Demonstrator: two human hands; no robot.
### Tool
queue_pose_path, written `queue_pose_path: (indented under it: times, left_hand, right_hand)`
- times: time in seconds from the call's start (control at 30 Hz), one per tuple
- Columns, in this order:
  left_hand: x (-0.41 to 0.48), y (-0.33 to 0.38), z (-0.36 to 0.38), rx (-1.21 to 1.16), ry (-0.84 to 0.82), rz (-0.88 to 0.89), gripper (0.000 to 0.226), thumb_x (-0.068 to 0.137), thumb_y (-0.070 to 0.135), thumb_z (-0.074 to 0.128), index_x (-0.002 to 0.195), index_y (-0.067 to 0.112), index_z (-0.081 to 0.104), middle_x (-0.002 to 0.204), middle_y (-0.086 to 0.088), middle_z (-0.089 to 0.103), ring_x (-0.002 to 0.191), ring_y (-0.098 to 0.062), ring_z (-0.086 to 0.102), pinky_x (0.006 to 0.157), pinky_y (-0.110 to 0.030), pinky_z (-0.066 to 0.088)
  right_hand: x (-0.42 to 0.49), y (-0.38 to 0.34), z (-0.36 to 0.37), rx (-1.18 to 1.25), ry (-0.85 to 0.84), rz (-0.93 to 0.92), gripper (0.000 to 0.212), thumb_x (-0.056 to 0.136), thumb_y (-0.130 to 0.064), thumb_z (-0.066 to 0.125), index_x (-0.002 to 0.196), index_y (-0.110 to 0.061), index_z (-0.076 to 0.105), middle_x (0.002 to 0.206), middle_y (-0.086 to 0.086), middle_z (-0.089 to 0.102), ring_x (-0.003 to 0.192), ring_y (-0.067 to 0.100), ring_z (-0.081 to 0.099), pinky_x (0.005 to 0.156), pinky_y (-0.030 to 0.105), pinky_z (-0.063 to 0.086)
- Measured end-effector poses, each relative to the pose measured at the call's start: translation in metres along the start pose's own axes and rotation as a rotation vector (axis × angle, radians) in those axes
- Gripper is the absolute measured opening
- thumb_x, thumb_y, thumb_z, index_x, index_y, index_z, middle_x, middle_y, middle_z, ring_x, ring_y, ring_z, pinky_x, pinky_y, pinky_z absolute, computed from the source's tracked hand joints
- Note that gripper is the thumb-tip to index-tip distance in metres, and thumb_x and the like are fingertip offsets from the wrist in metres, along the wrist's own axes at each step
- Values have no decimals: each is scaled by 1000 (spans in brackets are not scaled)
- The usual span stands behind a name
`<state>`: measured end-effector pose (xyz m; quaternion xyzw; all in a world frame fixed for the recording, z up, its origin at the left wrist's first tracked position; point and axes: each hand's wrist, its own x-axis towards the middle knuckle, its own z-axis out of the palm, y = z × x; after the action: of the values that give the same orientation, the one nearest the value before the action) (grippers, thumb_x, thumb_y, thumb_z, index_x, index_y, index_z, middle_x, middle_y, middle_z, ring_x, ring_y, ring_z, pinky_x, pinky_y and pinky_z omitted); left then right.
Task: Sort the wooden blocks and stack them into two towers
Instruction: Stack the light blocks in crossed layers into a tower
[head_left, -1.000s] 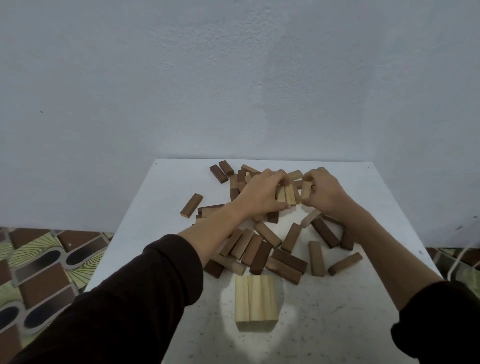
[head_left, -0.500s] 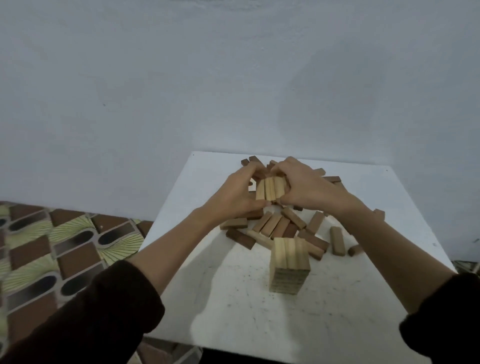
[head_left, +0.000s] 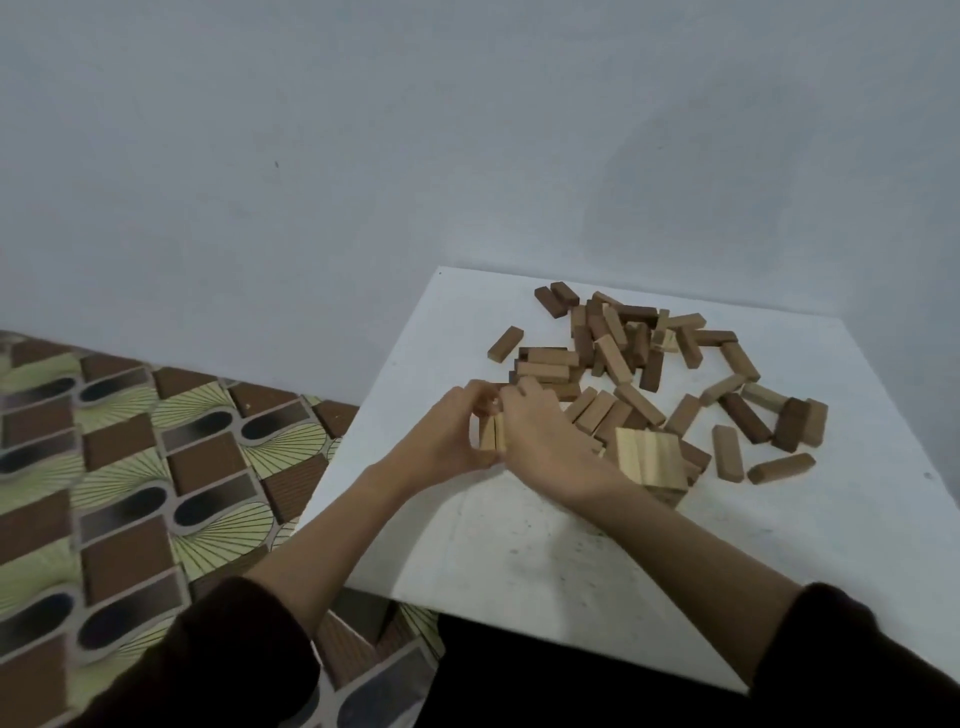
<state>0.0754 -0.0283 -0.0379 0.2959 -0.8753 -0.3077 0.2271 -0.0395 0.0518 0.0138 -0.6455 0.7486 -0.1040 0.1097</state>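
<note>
Both hands hold a small bundle of light wooden blocks (head_left: 492, 432) between them near the table's left edge. My left hand (head_left: 448, 435) grips the bundle from the left, and my right hand (head_left: 540, 435) covers it from the right and above. Just right of my right wrist stands a short tower of light blocks (head_left: 652, 458), several layers high. Behind the hands and the tower, a loose pile of light and dark wooden blocks (head_left: 623, 348) spreads over the white table (head_left: 519, 545).
A dark block and a tan one (head_left: 800, 423) stand near the table's right side, with single blocks (head_left: 781, 467) lying around them. A grey wall rises behind the table. The patterned floor (head_left: 130, 467) lies to the left, below the table's edge.
The hands have carried the bundle of light blocks from over the pile toward me and to the left of the tower. The camera has swung left, so the table now sits at the right.
</note>
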Motion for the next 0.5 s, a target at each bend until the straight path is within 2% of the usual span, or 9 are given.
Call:
queue_pose_path:
  times: [0.1, 0.2, 0.37, 0.43, 0.5]
  left_hand:
    - [-6, -9, 6, 86, -33, -22, 59, 68, 17, 81, 118, 11, 50, 100, 6, 54, 94, -12, 44, 76, -20, 37]
    - [-9, -15, 10, 103, -78, -74, 63, 69, 21, 80, 122, 12, 47, 106, 3, 58, 99, -12, 42, 80, -24, 39]
    - [-15, -19, 13, 69, -120, -137, 70, 70, 24, 81, 128, 14, 44, 113, 1, 56, 104, -12, 41, 82, -21, 38]
    - [-16, -19, 13, 25, -132, -173, 74, 71, 29, 80, 133, 18, 40, 116, 4, 53, 104, -6, 39, 82, -16, 35]
    - [-17, -20, 13, -20, -111, -232, 68, 78, 31, 74, 135, 22, 38, 119, 7, 50, 105, -3, 39, 78, -9, 34]
  right_hand:
    - [-3, -1, 29, -19, 34, 27, 36, 87, -3, 49, 122, -11, 45, 124, 5, 43, 112, 24, 39, 89, 34, 41]
    - [-10, 0, 46, -9, 18, 92, 38, 85, -2, 51, 122, -10, 44, 123, 7, 38, 111, 28, 37, 96, 39, 39]
    - [-3, 11, 58, 41, 10, 115, 42, 81, 0, 54, 120, -12, 47, 126, 3, 42, 115, 27, 37, 99, 34, 32]
    - [-1, 13, 63, 98, -5, 106, 43, 78, 3, 53, 117, -13, 48, 126, 1, 41, 117, 25, 38, 95, 29, 30]
    - [-4, 12, 66, 185, 11, 142, 49, 75, 9, 50, 120, -12, 47, 129, 2, 38, 118, 24, 36, 94, 27, 30]
